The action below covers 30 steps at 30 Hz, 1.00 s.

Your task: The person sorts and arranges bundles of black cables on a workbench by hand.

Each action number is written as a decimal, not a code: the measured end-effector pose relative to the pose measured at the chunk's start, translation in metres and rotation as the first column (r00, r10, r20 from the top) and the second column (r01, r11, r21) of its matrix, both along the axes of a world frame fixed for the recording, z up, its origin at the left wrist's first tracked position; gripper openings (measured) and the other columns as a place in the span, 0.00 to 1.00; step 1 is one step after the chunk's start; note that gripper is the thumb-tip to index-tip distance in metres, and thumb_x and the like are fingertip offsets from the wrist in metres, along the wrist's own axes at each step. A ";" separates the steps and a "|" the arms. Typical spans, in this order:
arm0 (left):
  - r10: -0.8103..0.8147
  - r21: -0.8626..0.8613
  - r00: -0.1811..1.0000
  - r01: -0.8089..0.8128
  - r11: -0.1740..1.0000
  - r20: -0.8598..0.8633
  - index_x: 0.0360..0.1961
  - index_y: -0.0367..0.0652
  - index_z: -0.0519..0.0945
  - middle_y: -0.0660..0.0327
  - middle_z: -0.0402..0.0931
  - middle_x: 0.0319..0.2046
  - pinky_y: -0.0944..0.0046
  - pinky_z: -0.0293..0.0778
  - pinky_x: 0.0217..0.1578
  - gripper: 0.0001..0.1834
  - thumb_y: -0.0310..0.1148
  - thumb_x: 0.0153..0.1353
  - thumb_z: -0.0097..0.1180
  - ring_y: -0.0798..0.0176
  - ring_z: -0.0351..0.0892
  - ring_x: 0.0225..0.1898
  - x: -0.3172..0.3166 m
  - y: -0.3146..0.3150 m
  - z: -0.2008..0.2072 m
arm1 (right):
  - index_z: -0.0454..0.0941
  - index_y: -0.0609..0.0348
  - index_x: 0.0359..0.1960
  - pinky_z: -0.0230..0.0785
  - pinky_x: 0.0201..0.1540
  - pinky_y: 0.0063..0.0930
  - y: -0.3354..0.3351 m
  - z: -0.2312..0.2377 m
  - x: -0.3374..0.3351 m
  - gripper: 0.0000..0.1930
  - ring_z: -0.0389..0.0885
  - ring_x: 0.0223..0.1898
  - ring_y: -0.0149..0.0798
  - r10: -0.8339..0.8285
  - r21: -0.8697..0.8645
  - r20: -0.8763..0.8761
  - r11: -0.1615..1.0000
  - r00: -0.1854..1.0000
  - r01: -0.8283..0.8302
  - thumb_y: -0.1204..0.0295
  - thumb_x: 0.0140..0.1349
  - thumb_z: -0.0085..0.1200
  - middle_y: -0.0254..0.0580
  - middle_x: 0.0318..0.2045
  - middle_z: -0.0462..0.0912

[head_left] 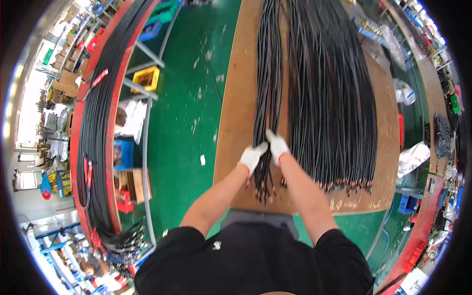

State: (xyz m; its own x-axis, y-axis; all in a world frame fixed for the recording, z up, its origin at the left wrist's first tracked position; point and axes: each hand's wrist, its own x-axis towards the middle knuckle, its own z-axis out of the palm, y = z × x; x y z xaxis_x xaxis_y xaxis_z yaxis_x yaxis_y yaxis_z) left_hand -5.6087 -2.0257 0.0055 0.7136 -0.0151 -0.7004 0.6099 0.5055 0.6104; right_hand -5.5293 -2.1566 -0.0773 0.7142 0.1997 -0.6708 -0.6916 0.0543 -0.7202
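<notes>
A narrow bundle of long black cables (268, 73) runs away from me along the brown tabletop (236, 108). My left hand (252, 158), in a white glove with a red cuff, closes on the bundle's left side near its front ends. Slightly farther up, my right hand (278, 147), gloved the same way, grips it from the right. Fingers of both hands nearly meet over the cables, and their undersides are hidden. To the right lies a much wider spread of black cables (329, 98), with copper-coloured ends toward me.
Left of the green floor (189, 98), a red-edged bench (74, 147) carries another long bundle of black cables (96, 123). Beneath it are a yellow bin (146, 78) and a blue bin (124, 153). Clear plastic bags (404, 92) lie beyond the table's right edge.
</notes>
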 end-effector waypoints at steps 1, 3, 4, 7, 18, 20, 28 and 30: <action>0.010 -0.063 0.999 -0.012 0.998 -0.031 0.51 0.40 0.86 0.60 0.88 0.41 0.58 0.82 0.40 0.17 0.41 0.70 0.66 0.64 0.86 0.37 -0.009 0.014 -0.010 | 0.74 0.76 0.65 0.66 0.69 0.44 0.006 0.027 -0.003 0.37 0.78 0.64 0.48 0.011 0.082 -0.108 0.997 0.994 -0.002 0.48 0.72 0.58 0.59 0.62 0.81; -0.042 -0.157 0.998 0.033 0.987 -0.056 0.54 0.39 0.84 0.57 0.88 0.43 0.58 0.82 0.45 0.18 0.40 0.71 0.64 0.61 0.86 0.40 -0.017 0.018 -0.002 | 0.84 0.65 0.54 0.74 0.58 0.46 -0.004 0.058 0.001 0.26 0.84 0.50 0.46 0.051 0.217 -0.232 0.976 0.971 0.001 0.51 0.72 0.61 0.48 0.49 0.87; -0.102 -0.117 0.991 0.091 0.989 -0.089 0.54 0.38 0.84 0.57 0.88 0.43 0.58 0.81 0.47 0.17 0.37 0.71 0.61 0.61 0.86 0.42 -0.017 0.016 0.001 | 0.83 0.63 0.55 0.78 0.52 0.43 -0.020 0.052 0.005 0.24 0.87 0.47 0.45 0.080 0.199 -0.216 0.979 0.973 -0.037 0.53 0.72 0.62 0.44 0.49 0.87; -0.396 -0.052 0.899 0.393 0.918 -0.189 0.53 0.36 0.79 0.48 0.87 0.38 0.50 0.83 0.25 0.15 0.34 0.71 0.55 0.52 0.87 0.27 -0.033 0.029 -0.006 | 0.73 0.65 0.67 0.77 0.59 0.44 -0.038 0.048 -0.010 0.32 0.85 0.55 0.42 0.141 0.179 -0.246 0.979 0.959 -0.098 0.54 0.70 0.64 0.46 0.58 0.84; -0.385 0.179 0.879 0.442 0.879 -0.280 0.44 0.37 0.80 0.61 0.80 0.31 0.60 0.80 0.32 0.19 0.46 0.74 0.56 0.65 0.82 0.30 -0.075 0.051 -0.012 | 0.57 0.71 0.77 0.63 0.73 0.57 -0.074 0.026 -0.048 0.53 0.63 0.76 0.54 0.328 0.029 -0.240 0.943 0.914 -0.331 0.43 0.64 0.66 0.59 0.76 0.63; -0.375 0.205 0.875 0.445 0.872 -0.306 0.44 0.37 0.80 0.61 0.80 0.31 0.60 0.80 0.32 0.19 0.46 0.75 0.56 0.65 0.82 0.30 -0.078 0.057 -0.007 | 0.56 0.73 0.77 0.63 0.73 0.58 -0.065 0.043 -0.055 0.53 0.62 0.77 0.55 0.340 -0.121 -0.224 0.920 0.913 -0.373 0.43 0.65 0.65 0.61 0.77 0.61; -0.295 0.417 0.913 0.394 0.819 -0.283 0.37 0.36 0.84 0.58 0.83 0.32 0.62 0.78 0.30 0.16 0.41 0.62 0.68 0.64 0.79 0.26 -0.075 0.041 -0.024 | 0.76 0.75 0.61 0.73 0.63 0.47 -0.062 0.058 -0.063 0.39 0.81 0.61 0.63 0.712 -0.716 -0.152 0.399 0.686 -0.573 0.44 0.67 0.57 0.71 0.57 0.82; -0.332 0.408 0.900 0.426 0.807 -0.283 0.36 0.36 0.84 0.57 0.84 0.31 0.62 0.77 0.28 0.15 0.39 0.60 0.68 0.64 0.79 0.25 -0.071 0.037 -0.021 | 0.78 0.73 0.58 0.73 0.61 0.50 -0.065 0.056 -0.069 0.37 0.82 0.59 0.65 0.729 -0.739 -0.103 0.399 0.677 -0.542 0.44 0.67 0.57 0.71 0.54 0.83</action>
